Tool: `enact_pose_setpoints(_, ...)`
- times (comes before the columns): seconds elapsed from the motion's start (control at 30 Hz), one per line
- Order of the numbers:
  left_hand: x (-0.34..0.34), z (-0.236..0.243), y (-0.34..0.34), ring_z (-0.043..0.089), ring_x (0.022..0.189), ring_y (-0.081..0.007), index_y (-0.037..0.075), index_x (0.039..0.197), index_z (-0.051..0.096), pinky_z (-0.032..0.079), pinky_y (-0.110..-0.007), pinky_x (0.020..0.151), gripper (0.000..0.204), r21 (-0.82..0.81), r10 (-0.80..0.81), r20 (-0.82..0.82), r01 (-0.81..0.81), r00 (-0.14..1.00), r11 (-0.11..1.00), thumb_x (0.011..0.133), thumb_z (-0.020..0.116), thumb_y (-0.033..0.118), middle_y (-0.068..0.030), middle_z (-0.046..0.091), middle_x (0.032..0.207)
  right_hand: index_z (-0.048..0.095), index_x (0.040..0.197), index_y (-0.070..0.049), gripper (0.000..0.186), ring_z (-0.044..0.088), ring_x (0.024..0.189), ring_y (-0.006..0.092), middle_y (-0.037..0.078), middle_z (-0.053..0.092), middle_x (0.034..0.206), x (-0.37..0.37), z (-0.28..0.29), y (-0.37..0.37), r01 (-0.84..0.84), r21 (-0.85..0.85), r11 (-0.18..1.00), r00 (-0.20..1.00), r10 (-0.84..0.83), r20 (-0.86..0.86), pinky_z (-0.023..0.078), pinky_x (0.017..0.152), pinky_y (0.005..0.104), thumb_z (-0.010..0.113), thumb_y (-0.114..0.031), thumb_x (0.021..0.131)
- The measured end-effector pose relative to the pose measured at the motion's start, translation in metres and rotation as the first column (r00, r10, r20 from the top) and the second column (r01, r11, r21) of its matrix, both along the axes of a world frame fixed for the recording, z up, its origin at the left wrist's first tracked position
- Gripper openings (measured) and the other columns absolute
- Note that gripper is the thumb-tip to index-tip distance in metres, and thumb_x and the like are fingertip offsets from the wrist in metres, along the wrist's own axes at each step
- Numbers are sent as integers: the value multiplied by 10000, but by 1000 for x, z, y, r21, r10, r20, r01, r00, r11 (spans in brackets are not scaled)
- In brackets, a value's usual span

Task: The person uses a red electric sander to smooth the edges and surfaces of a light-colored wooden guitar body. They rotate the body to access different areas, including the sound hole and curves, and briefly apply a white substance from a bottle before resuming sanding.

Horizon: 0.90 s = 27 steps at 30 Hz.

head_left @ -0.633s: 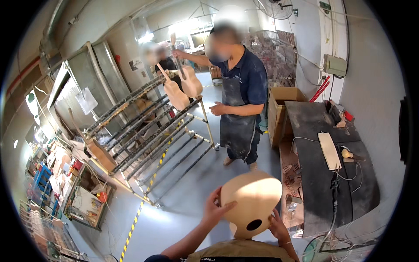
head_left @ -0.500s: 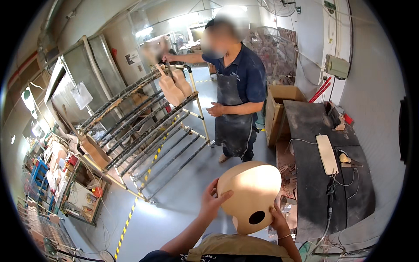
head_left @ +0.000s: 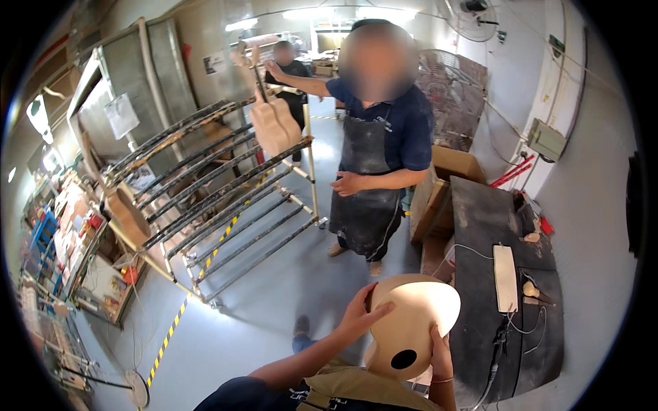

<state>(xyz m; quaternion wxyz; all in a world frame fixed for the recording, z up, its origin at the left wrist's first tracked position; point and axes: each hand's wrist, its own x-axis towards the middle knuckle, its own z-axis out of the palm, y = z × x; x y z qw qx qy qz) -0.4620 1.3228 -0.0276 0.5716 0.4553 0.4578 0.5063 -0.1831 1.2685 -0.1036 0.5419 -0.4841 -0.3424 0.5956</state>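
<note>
I hold a pale, unfinished guitar body [head_left: 419, 308] with a dark round soundhole near the bottom of the view. My left hand [head_left: 363, 315] grips its left side, thumb across the face. My right hand [head_left: 441, 346] grips its right side, lower down. Below it, part of my tan apron and one of my feet show. Just to the right of the body is a black worktable [head_left: 469, 219] with a long cream block, cables and small tools on it.
A wheeled rack [head_left: 226, 265] carries unfinished guitars [head_left: 277, 127]. A co-worker in a dark apron [head_left: 363, 171] stands beside it, one arm raised toward the guitar necks. Another person [head_left: 295, 68] is behind. A cardboard box [head_left: 452, 161] and a cluttered shelf [head_left: 103, 274] flank the aisle.
The co-worker's raised hand and guitars have come down onto the rack's top. My view has shifted, and the guitar body in my hands has moved a little right.
</note>
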Motion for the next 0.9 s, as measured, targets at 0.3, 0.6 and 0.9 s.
enact_pose_setpoints(0.3,-9,-126,42,649,1281,-313,-3,1532,508,546,-423,1066,854,45,-560,-543,687,626,725,892,870,431,-217,638,1398,312,1653,35,661,484,1481,302,190,458,1647,-37,13,5,511,-65,857,850,-515,-112,399,1234,440,513,-361,1163)
enact_pose_setpoints(0.6,-17,-87,104,617,1332,-381,-60,1547,460,497,-466,1126,1021,-52,-760,-472,846,448,531,872,829,612,-277,581,1456,357,1630,60,723,450,1512,249,160,437,1675,-64,15,-7,634,99,767,768,-608,-199,371,1247,387,482,-474,1159)
enact_pose_setpoints(0.9,22,-71,155,537,1404,-289,-7,1596,385,427,-424,1197,1071,265,-834,-119,827,539,497,750,990,252,-174,553,1515,199,1660,6,817,501,1453,328,251,463,1582,-110,3,25,838,103,536,546,-828,-131,433,1201,467,654,-377,1099)
